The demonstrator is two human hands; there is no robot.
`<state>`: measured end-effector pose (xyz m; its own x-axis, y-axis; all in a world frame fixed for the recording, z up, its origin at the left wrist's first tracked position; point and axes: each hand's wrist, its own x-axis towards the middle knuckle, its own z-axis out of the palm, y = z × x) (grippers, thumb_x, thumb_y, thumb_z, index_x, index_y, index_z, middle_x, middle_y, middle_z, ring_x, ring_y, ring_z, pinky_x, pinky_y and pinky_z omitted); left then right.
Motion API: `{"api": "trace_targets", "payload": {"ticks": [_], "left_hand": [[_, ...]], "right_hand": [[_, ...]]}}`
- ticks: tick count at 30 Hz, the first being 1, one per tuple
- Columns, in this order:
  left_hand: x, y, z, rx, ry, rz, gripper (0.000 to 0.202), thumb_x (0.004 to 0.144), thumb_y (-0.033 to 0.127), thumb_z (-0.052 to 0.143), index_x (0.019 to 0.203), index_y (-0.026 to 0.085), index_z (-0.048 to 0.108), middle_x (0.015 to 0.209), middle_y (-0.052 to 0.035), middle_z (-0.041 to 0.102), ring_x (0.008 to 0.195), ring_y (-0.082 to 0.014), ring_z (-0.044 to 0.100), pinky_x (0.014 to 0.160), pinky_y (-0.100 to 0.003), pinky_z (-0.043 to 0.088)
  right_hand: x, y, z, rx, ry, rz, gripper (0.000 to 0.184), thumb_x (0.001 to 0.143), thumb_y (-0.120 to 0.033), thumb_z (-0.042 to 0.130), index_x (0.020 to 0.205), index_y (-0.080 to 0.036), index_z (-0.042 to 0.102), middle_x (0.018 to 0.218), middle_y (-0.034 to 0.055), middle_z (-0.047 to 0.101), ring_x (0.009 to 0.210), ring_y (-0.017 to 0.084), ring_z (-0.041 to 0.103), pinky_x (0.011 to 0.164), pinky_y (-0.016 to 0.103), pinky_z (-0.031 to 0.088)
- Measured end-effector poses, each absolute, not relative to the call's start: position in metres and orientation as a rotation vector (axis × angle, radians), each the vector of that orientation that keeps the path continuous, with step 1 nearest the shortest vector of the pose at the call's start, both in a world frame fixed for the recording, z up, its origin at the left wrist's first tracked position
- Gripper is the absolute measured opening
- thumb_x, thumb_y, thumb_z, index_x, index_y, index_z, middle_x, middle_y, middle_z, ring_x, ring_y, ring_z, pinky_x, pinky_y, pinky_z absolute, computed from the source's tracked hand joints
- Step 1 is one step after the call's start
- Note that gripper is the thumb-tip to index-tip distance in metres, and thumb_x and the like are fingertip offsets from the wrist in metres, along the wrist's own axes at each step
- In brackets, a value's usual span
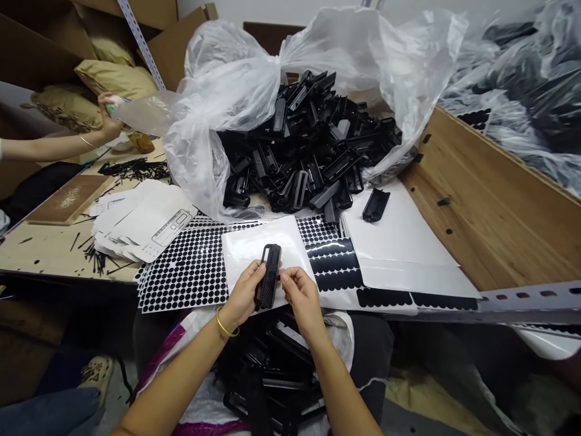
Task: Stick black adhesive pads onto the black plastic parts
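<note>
My left hand [247,286] grips a black plastic housing [269,275] with a ribbed, patterned face and a long slot, held upright over a white sheet [236,242]. At the housing's right edge, my right hand [299,293] is closed in a pinch. Something small and dark shows at its fingertips, too small to name. Sheets of round black stickers [181,278] lie under and left of the white sheet. Behind them, a big heap of similar black housings [313,145] spills from a clear plastic bag [236,79]. One loose housing [376,204] lies to the right.
Below my hands an open bag [338,339] holds more black housings. Printed white cards [140,221] and thin black strips [136,168] lie left. A wooden panel [499,200] bounds the right side. At far left, another person's hand [109,118] holds a bottle-like thing.
</note>
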<state>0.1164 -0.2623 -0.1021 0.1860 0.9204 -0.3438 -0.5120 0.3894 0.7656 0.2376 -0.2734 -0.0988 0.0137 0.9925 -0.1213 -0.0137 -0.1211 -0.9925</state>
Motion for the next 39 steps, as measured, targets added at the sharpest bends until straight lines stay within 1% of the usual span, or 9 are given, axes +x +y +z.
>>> {"api": "trace_targets", "payload": {"ticks": [3, 8, 14, 19, 23, 27, 32, 36, 39], "left_hand": [[0.123, -0.269, -0.096, 0.527, 0.861, 1.05, 0.026, 0.077, 0.038, 0.064, 0.088, 0.016, 0.058, 0.095, -0.0063, 0.069, 0.092, -0.018, 0.064, 0.085, -0.031, 0.049], [0.129, -0.273, -0.092, 0.483, 0.844, 1.079, 0.028, 0.075, 0.037, 0.067, 0.091, 0.016, 0.059, 0.092, -0.0056, 0.069, 0.093, -0.0181, 0.064, 0.088, -0.033, 0.048], [0.13, -0.275, -0.093, 0.481, 0.866, 1.118, 0.025, 0.078, 0.035, 0.064, 0.093, 0.016, 0.057, 0.1, -0.007, 0.068, 0.096, -0.0181, 0.063, 0.09, -0.032, 0.047], [0.131, -0.276, -0.096, 0.594, 0.911, 1.113, 0.025, 0.079, 0.038, 0.062, 0.091, 0.017, 0.057, 0.107, -0.0066, 0.067, 0.102, -0.0188, 0.061, 0.092, -0.033, 0.046], [0.129, -0.278, -0.092, 0.618, 0.906, 1.012, 0.025, 0.079, 0.039, 0.062, 0.088, 0.016, 0.058, 0.112, -0.0082, 0.065, 0.099, -0.0197, 0.063, 0.092, -0.036, 0.047], [0.127, -0.278, -0.089, 0.537, 0.939, 0.943, 0.027, 0.08, 0.039, 0.061, 0.088, 0.014, 0.058, 0.108, -0.0106, 0.067, 0.094, -0.0198, 0.066, 0.09, -0.036, 0.05], [0.13, -0.279, -0.096, 0.496, 0.907, 0.867, 0.025, 0.082, 0.037, 0.059, 0.09, 0.013, 0.058, 0.112, -0.0114, 0.065, 0.095, -0.0205, 0.066, 0.087, -0.035, 0.053], [0.133, -0.281, -0.097, 0.497, 0.852, 0.855, 0.019, 0.085, 0.032, 0.056, 0.095, 0.016, 0.054, 0.115, -0.0096, 0.064, 0.096, -0.0209, 0.066, 0.083, -0.033, 0.055], [0.133, -0.283, -0.096, 0.5, 0.812, 0.833, 0.023, 0.087, 0.031, 0.053, 0.106, 0.019, 0.051, 0.115, -0.0095, 0.063, 0.095, -0.0207, 0.067, 0.082, -0.033, 0.055]], "right_hand": [[0.235, -0.277, -0.101, -1.291, -1.08, 1.283, 0.018, 0.079, -0.036, 0.053, 0.072, -0.02, 0.05, 0.062, -0.0051, 0.043, 0.052, 0.01, 0.036, 0.048, 0.022, 0.03], [0.234, -0.279, -0.102, -1.34, -1.103, 1.195, 0.018, 0.08, -0.037, 0.052, 0.072, -0.02, 0.05, 0.065, -0.0038, 0.048, 0.057, 0.011, 0.043, 0.052, 0.023, 0.034], [0.232, -0.281, -0.098, -1.408, -1.271, 1.02, 0.014, 0.083, -0.03, 0.048, 0.073, -0.021, 0.048, 0.065, -0.0031, 0.051, 0.057, 0.012, 0.047, 0.053, 0.023, 0.037], [0.234, -0.283, -0.098, -1.486, -1.49, 0.798, 0.011, 0.084, -0.027, 0.045, 0.075, -0.021, 0.046, 0.068, -0.0015, 0.054, 0.057, 0.013, 0.049, 0.054, 0.025, 0.038], [0.269, -0.292, -0.097, -1.649, -1.526, 0.541, 0.007, 0.084, -0.025, 0.044, 0.08, -0.021, 0.048, 0.071, 0.0003, 0.056, 0.058, 0.014, 0.051, 0.055, 0.026, 0.039], [0.327, -0.306, -0.094, -1.855, -1.51, 0.246, 0.015, 0.086, -0.031, 0.044, 0.08, -0.021, 0.053, 0.075, 0.0033, 0.058, 0.063, 0.016, 0.053, 0.059, 0.029, 0.041], [0.36, -0.31, -0.1, -2.018, -1.684, 0.126, 0.019, 0.087, -0.033, 0.041, 0.091, -0.02, 0.055, 0.081, 0.0056, 0.057, 0.068, 0.019, 0.056, 0.055, 0.029, 0.04], [0.361, -0.306, -0.097, -2.068, -1.812, 0.061, 0.018, 0.088, -0.033, 0.04, 0.079, -0.021, 0.051, 0.077, 0.0049, 0.056, 0.069, 0.019, 0.055, 0.049, 0.027, 0.035], [0.36, -0.311, -0.084, -2.077, -1.941, 0.025, 0.022, 0.088, -0.032, 0.039, 0.07, -0.022, 0.046, 0.072, 0.0038, 0.054, 0.066, 0.019, 0.054, 0.047, 0.026, 0.031]]}}
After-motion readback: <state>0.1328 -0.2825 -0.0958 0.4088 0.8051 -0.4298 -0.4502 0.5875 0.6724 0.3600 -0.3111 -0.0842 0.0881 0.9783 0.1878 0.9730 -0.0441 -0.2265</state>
